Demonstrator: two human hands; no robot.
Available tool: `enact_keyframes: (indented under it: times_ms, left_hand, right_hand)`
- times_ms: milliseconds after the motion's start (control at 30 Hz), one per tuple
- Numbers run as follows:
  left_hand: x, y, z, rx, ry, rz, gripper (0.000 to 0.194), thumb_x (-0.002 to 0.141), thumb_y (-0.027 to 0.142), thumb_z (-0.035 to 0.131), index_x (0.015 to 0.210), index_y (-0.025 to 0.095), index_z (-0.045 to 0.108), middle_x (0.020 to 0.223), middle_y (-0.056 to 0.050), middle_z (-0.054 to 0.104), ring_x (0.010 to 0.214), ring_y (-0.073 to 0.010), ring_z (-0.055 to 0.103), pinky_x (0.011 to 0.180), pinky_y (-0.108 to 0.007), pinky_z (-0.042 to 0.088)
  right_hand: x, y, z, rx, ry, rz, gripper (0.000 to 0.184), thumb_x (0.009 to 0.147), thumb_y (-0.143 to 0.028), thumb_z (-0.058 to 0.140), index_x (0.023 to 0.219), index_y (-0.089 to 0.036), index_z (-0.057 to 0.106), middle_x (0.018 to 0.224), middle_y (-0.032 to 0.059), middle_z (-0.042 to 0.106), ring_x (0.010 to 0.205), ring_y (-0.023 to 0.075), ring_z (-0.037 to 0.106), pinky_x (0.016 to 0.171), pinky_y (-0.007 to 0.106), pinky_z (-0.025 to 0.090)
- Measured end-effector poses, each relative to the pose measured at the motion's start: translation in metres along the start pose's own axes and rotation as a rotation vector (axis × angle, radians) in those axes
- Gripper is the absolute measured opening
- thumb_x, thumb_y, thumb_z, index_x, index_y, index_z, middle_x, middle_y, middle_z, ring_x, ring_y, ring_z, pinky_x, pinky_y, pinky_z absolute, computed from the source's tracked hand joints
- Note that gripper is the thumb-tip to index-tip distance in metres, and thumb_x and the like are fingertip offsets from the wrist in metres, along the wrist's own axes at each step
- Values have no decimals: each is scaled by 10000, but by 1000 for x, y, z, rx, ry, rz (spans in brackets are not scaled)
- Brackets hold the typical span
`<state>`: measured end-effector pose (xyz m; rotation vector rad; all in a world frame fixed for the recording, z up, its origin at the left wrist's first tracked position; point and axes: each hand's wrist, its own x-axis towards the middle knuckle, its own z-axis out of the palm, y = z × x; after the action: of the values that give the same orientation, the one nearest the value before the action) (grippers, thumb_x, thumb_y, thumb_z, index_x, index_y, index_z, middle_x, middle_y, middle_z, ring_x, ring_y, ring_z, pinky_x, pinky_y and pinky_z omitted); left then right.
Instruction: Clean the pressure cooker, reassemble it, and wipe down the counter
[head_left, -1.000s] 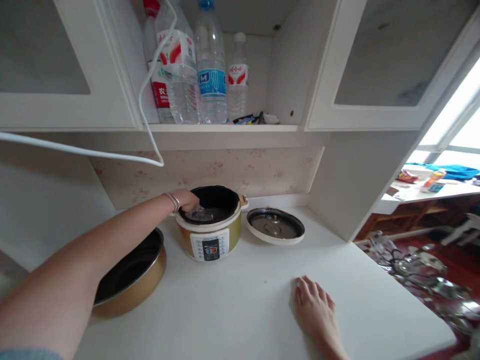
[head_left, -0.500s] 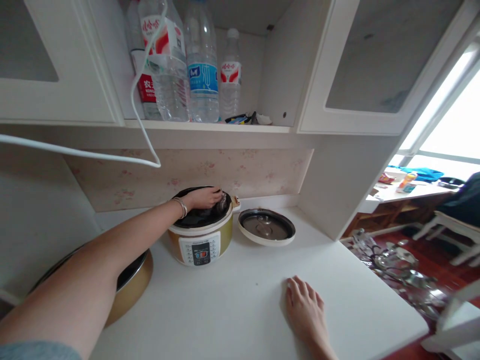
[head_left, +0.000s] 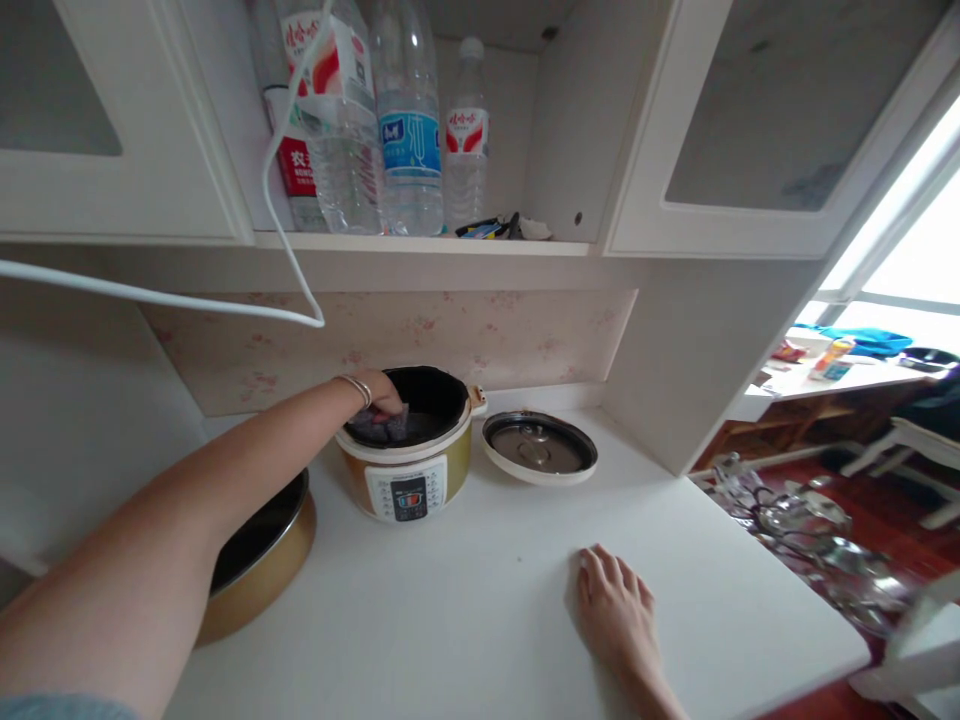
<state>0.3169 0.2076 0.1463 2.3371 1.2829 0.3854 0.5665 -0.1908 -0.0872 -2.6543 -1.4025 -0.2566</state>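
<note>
My left hand reaches into the dark inner pot of a green-and-white electric cooker. Its fingers are closed on a greyish-purple cloth, pressed against the left part of the pot; some fingertips are hidden. Just right of the cooker lies its detached round lid, dark inner side up. Palm down on the white counter, my right hand rests with its fingers stretched out, holding nothing.
A large gold pan stands on the left, partly behind my left forearm. Overhead, a shelf bears several plastic bottles. A white cable hangs across the left side. Shiny metal items lie on the floor at right.
My left hand has moved with the cloth from the right rim of the pot to its left side, uncovering the interior. The right hand stays in place; the view shifts slightly.
</note>
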Motion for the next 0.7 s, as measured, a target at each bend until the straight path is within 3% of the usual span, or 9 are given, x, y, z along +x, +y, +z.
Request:
enact_keyframes:
  times_ms: [167, 267, 333, 467, 600, 700]
  left_hand:
    - [-12, 21, 1, -223, -161, -87, 107, 656, 266, 691, 696, 171, 665, 549, -95, 613, 653, -331, 650, 564, -411, 517]
    - [-19, 37, 13, -382, -313, -133, 105, 694, 231, 686, 758, 151, 665, 610, -94, 655, 586, -262, 649, 541, -353, 534]
    - [-20, 46, 26, -615, -330, -213, 113, 746, 214, 660, 822, 130, 662, 689, -112, 688, 598, -238, 662, 565, -334, 549]
    - [-12, 54, 50, -964, -81, -338, 171, 848, 195, 564, 970, 91, 624, 814, -148, 708, 676, -227, 690, 635, -326, 566]
    - [0, 55, 57, -962, 185, -386, 258, 918, 186, 444, 1149, 93, 513, 911, -140, 691, 725, -176, 695, 676, -266, 555]
    - [-1, 55, 53, -920, 356, -397, 253, 932, 210, 418, 1151, 112, 499, 950, -143, 677, 788, -191, 697, 694, -278, 552]
  right_hand:
    - [0, 0, 0, 7, -4, 3, 406, 924, -325, 332, 1254, -262, 560, 1355, 55, 521, 1246, 259, 430, 1035, 453, 299]
    - [0, 1, 1, 12, 1, -4, 404, 923, -323, 334, 1250, -261, 563, 1353, 56, 522, 1246, 258, 431, 1035, 449, 299]
    - [0, 1, 1, 11, 1, -3, 406, 924, -324, 332, 1251, -258, 563, 1353, 57, 523, 1244, 258, 432, 1033, 446, 301]
    - [0, 1, 0, 13, 2, 5, 408, 926, -322, 328, 1252, -256, 565, 1356, 54, 522, 1236, 254, 435, 1028, 445, 302]
    - [0, 1, 1, 18, 3, 4, 405, 925, -316, 336, 1255, -254, 564, 1358, 58, 520, 1244, 256, 426, 1031, 449, 297]
    - [0, 2, 2, 14, 1, 5, 400, 931, -317, 335, 1254, -258, 562, 1359, 60, 519, 1252, 260, 419, 1031, 459, 291]
